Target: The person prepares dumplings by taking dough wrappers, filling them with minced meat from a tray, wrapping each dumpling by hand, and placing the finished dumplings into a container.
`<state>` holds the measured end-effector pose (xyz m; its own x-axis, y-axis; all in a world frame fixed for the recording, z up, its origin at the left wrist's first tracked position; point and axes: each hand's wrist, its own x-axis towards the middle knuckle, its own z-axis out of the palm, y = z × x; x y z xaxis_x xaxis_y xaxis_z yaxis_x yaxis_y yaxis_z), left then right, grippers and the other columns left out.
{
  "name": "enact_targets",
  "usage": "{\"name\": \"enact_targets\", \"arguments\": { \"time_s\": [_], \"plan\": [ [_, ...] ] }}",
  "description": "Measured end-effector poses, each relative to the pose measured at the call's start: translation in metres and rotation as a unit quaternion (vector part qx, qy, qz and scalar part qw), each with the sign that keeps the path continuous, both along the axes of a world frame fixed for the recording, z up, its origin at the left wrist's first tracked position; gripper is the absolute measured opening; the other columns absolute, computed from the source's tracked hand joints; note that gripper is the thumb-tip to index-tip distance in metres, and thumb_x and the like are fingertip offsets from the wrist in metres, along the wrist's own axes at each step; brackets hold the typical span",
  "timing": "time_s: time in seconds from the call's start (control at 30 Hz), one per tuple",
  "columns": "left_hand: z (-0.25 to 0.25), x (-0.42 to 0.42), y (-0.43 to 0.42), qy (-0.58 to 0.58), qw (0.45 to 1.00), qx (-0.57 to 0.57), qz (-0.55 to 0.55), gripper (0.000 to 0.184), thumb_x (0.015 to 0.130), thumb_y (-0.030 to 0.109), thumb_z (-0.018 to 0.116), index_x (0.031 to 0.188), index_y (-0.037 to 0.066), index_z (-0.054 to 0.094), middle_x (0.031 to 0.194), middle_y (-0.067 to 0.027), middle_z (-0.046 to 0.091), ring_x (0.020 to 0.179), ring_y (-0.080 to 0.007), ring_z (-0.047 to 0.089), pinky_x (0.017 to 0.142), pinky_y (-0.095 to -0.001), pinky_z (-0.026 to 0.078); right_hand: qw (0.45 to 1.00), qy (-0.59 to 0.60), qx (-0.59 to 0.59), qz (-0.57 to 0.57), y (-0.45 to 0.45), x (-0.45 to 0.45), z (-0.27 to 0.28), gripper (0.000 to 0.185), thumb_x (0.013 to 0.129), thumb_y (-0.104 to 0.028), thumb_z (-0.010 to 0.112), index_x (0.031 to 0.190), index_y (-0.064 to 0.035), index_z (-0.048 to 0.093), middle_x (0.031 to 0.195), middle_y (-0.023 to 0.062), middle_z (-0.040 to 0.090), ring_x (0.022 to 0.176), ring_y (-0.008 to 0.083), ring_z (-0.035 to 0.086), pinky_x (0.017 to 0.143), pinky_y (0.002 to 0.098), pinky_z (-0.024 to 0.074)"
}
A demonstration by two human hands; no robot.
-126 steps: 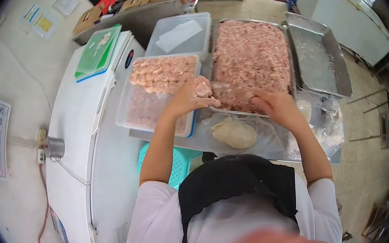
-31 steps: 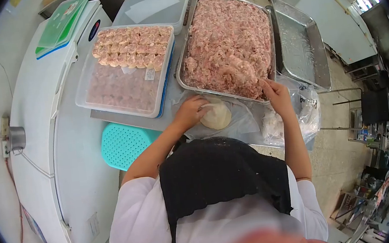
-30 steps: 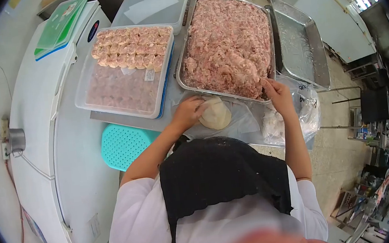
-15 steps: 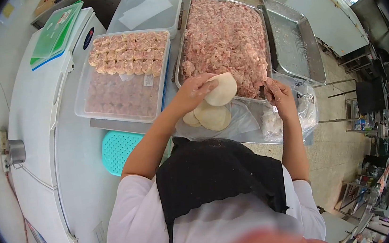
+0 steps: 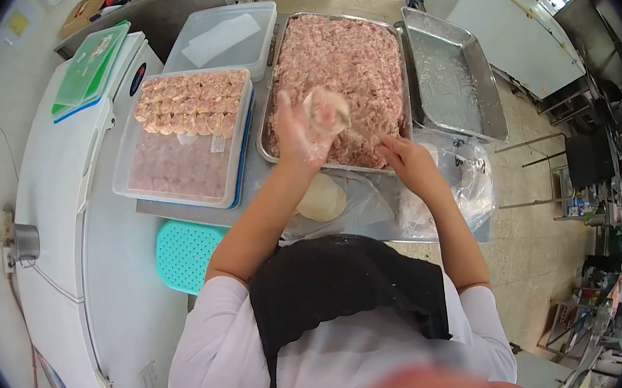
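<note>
Above the near part of the meat tray (image 5: 405,85), the left hand (image 5: 295,131) cups a round wrapper (image 5: 327,109) with meat on it, its fingers curled partway around the piece. Over the tray's near right corner, the right hand (image 5: 407,159) has its fingers drawn close together; blur hides whether they grip anything. Ground meat (image 5: 341,50) fills the tray, which rests on a grey metal table (image 5: 199,212). On the tray's near side, pale round wrappers (image 5: 321,199) lie on clear plastic, with a clear plastic bag (image 5: 468,177) near its right corner. Right of the tray stands a second metal tray (image 5: 446,74); left of it sit a plastic container (image 5: 126,166) with rows of filled dumplings (image 5: 188,104) and, farther back, a clear tub (image 5: 265,41) holding a white sheet (image 5: 223,39). Farther left are a white refrigerator (image 5: 116,252) topped by green lids (image 5: 96,61), and a perforated teal stool (image 5: 189,256). Well right of the tray, a tiled floor (image 5: 520,240) runs towards a dark chair (image 5: 588,161).
</note>
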<state>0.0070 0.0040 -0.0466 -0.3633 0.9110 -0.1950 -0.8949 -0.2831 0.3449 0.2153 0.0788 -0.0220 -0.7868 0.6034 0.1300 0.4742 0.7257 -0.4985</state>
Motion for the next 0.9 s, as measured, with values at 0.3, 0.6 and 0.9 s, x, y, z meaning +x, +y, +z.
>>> {"name": "enact_targets", "arguments": {
  "time_s": [0.3, 0.6, 0.9],
  "plan": [
    [-0.022, 0.013, 0.016, 0.01, 0.998, -0.014, 0.06, 0.075, 0.09, 0.064, 0.044, 0.129, 0.001, 0.046, 0.109, -0.0135, 0.059, 0.101, -0.0313, 0.057, 0.093, -0.0494, 0.044, 0.979, -0.162, 0.119, 0.03, 0.016, 0.023, 0.022, 0.033, 0.091, -0.025, 0.055, 0.121, -0.0121, 0.056, 0.086, 0.0129, 0.061, 0.075, 0.0335, 0.064, 0.059, 0.0449, 0.0508],
    [-0.042, 0.008, 0.019, 0.044, 0.99, 0.128, -0.039, 0.057, 0.087, 0.036, 0.06, 0.129, 0.001, 0.045, 0.114, -0.0138, 0.056, 0.106, -0.0274, 0.056, 0.095, -0.0405, 0.046, 0.988, 0.08, 0.039, 0.122, 0.045, 0.039, 0.012, 0.033, 0.096, -0.027, 0.053, 0.116, -0.0015, 0.059, 0.09, 0.0169, 0.064, 0.08, 0.0338, 0.065, 0.066, 0.0407, 0.051],
    [0.044, 0.028, -0.003, 0.784, 0.617, -0.051, 0.044, 0.066, 0.07, 0.004, 0.071, 0.131, 0.005, 0.048, 0.134, -0.0123, 0.052, 0.12, -0.0249, 0.052, 0.102, -0.0363, 0.04, 0.962, 0.032, -0.221, 0.156, 0.065, 0.061, 0.051, 0.035, 0.096, -0.024, 0.053, 0.118, 0.0028, 0.06, 0.103, 0.0261, 0.064, 0.096, 0.0378, 0.063, 0.082, 0.0383, 0.0488]
  ]
}}
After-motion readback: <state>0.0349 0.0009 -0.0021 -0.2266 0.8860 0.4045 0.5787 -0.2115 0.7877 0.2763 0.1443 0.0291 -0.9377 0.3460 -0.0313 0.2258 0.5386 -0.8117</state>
